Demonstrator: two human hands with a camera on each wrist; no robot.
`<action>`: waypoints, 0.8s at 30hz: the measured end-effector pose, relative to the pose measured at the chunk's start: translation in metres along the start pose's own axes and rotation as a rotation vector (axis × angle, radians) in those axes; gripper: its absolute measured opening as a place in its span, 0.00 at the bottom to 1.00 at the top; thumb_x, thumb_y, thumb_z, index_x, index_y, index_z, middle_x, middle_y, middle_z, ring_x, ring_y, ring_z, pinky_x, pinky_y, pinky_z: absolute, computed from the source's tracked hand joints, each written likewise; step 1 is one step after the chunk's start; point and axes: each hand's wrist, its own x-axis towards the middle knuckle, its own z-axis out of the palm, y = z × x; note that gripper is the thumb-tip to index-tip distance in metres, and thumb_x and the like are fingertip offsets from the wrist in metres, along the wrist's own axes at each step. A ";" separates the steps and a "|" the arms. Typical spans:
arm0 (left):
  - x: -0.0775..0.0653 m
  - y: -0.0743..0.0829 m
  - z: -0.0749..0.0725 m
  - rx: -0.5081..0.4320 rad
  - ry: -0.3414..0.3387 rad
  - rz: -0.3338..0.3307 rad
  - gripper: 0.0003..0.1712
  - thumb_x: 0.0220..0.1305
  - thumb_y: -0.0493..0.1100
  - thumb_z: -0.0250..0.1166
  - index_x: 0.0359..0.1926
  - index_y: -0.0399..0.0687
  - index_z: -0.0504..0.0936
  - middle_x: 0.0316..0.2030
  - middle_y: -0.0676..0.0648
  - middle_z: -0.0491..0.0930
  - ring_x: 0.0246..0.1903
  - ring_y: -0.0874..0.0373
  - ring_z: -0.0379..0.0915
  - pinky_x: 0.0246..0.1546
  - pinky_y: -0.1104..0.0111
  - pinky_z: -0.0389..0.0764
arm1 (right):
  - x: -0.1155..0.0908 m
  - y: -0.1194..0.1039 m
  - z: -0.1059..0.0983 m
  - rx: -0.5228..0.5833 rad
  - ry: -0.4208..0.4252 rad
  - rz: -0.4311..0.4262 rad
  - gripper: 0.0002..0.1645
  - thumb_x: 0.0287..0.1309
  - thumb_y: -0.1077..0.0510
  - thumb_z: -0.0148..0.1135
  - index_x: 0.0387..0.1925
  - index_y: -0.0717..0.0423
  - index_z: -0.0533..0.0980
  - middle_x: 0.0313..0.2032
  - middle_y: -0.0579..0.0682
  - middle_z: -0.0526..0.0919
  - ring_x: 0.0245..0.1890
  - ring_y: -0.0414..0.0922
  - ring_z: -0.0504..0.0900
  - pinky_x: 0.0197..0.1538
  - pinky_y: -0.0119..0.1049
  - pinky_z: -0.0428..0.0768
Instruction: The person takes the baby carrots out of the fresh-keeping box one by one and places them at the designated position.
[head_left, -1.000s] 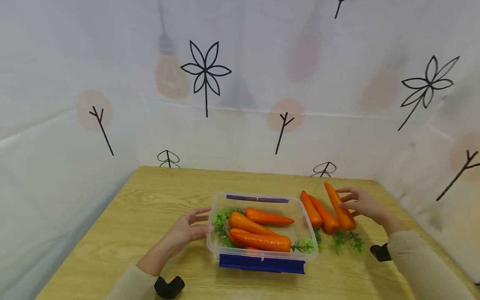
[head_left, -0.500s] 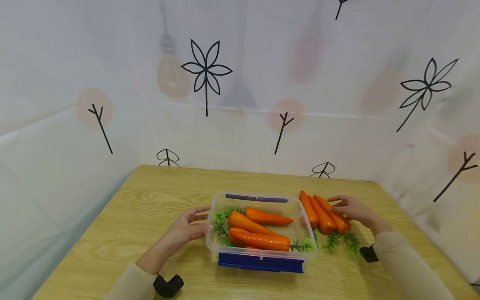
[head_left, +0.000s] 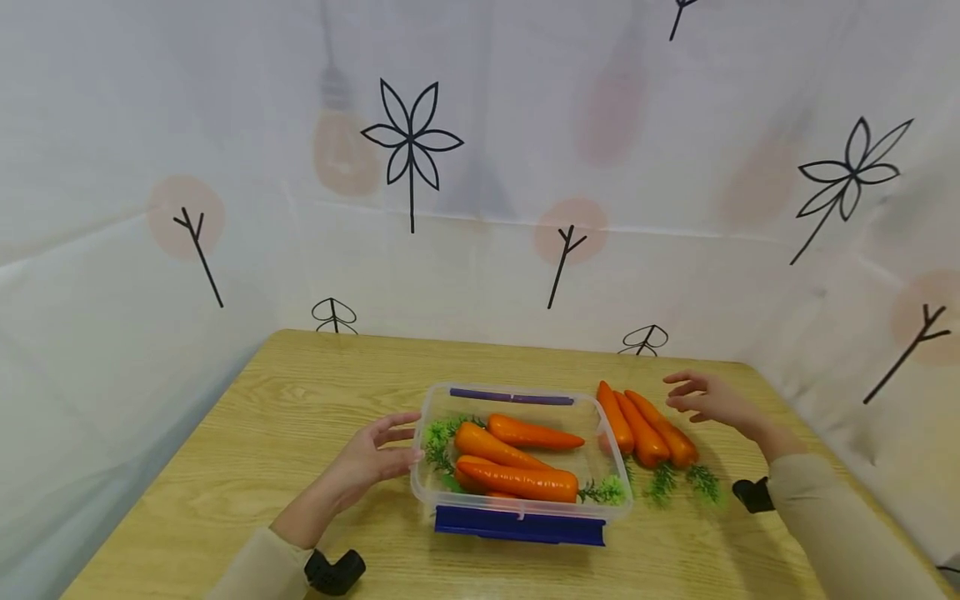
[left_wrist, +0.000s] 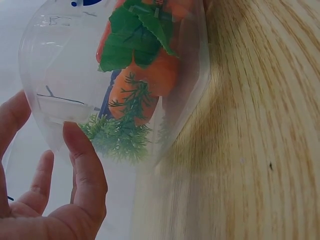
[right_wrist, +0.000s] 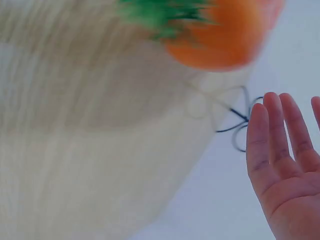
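Note:
A clear plastic storage box (head_left: 592,417) with blue clips stands without a lid at the middle of the table. Several orange carrots (head_left: 517,479) with green tops lie inside; a broad green leaf (left_wrist: 132,37) shows through its wall in the left wrist view. My left hand (head_left: 371,454) touches the box's left side with spread fingertips and thumb. To the box's right, three carrots (head_left: 648,437) lie side by side, tips pointing away and green tops (head_left: 703,483) toward me. Just right of them my right hand (head_left: 712,400) hovers with nothing in it, fingers extended in the right wrist view.
The wooden table (head_left: 330,375) meets a white patterned cloth (head_left: 480,275) at its back and sides. A blue side clip (head_left: 519,525) hangs down off the box's front. Black wrist cameras (head_left: 335,573) sit under both cuffs.
My right hand has laid a carrot down beside the other two, let go, and drawn back up and right. The left hand stays at the box.

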 end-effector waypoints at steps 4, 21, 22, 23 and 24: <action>0.000 0.001 0.000 0.002 0.002 -0.005 0.39 0.56 0.37 0.68 0.66 0.39 0.61 0.61 0.30 0.60 0.48 0.48 0.73 0.46 0.59 0.77 | 0.000 -0.019 -0.005 -0.018 -0.004 -0.034 0.30 0.63 0.55 0.57 0.60 0.68 0.63 0.50 0.69 0.73 0.44 0.56 0.79 0.42 0.48 0.79; 0.000 0.001 0.001 0.006 0.002 -0.005 0.39 0.56 0.38 0.69 0.66 0.39 0.61 0.61 0.30 0.59 0.49 0.48 0.72 0.47 0.59 0.77 | -0.001 -0.093 0.012 -0.151 -0.067 -0.151 0.25 0.61 0.53 0.60 0.57 0.59 0.69 0.47 0.55 0.78 0.47 0.52 0.77 0.45 0.40 0.78; 0.000 0.001 0.001 0.005 0.003 -0.005 0.39 0.56 0.37 0.69 0.66 0.39 0.61 0.61 0.30 0.59 0.49 0.48 0.72 0.47 0.59 0.77 | -0.001 -0.096 0.014 -0.159 -0.073 -0.164 0.24 0.61 0.54 0.60 0.56 0.58 0.70 0.47 0.55 0.78 0.47 0.52 0.77 0.45 0.40 0.78; 0.000 0.001 0.001 0.004 0.003 -0.006 0.39 0.56 0.37 0.69 0.66 0.39 0.61 0.61 0.30 0.60 0.49 0.48 0.72 0.47 0.59 0.77 | -0.001 -0.098 0.016 -0.164 -0.079 -0.175 0.24 0.61 0.54 0.60 0.56 0.58 0.70 0.47 0.54 0.78 0.47 0.52 0.77 0.45 0.40 0.78; 0.000 0.001 0.001 0.004 0.003 -0.006 0.39 0.56 0.37 0.69 0.66 0.39 0.61 0.61 0.30 0.60 0.49 0.48 0.72 0.47 0.59 0.77 | 0.000 -0.101 0.017 -0.170 -0.086 -0.190 0.23 0.61 0.55 0.60 0.56 0.58 0.70 0.47 0.54 0.78 0.46 0.51 0.77 0.45 0.40 0.78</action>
